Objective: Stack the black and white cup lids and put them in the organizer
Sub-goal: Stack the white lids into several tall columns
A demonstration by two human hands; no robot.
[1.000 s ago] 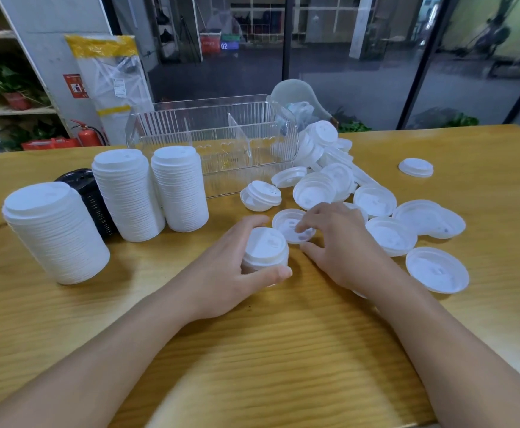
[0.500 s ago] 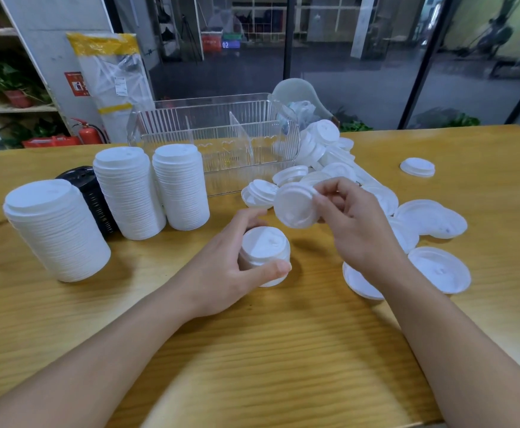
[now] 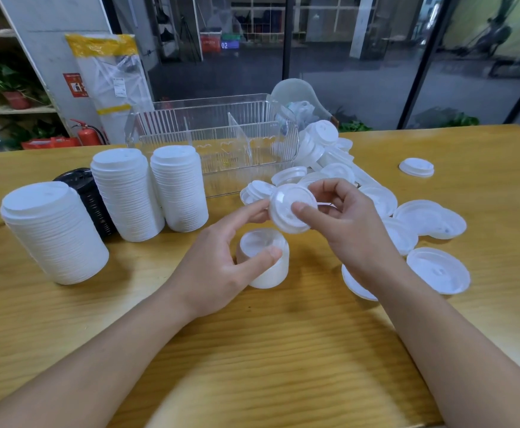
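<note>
- right hand (image 3: 342, 223) pinches one white lid (image 3: 292, 208); left hand (image 3: 221, 261) curls loosely round short stack (image 3: 263, 257)
- level lid, centre over stack, press until seated

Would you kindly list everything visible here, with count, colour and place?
Tall lid stacks: three, white, table left.
Black lid stack: one, behind the white stacks.
Short lid stack: one, white, centre.
Held lid: one, white, above the short stack.
Loose lids: many, white, table right.
Organizer: one, clear, table rear.
Table: one, wooden.
Left hand: around the short stack, forefinger touching the held lid.
Right hand: pinches the held lid.
</note>
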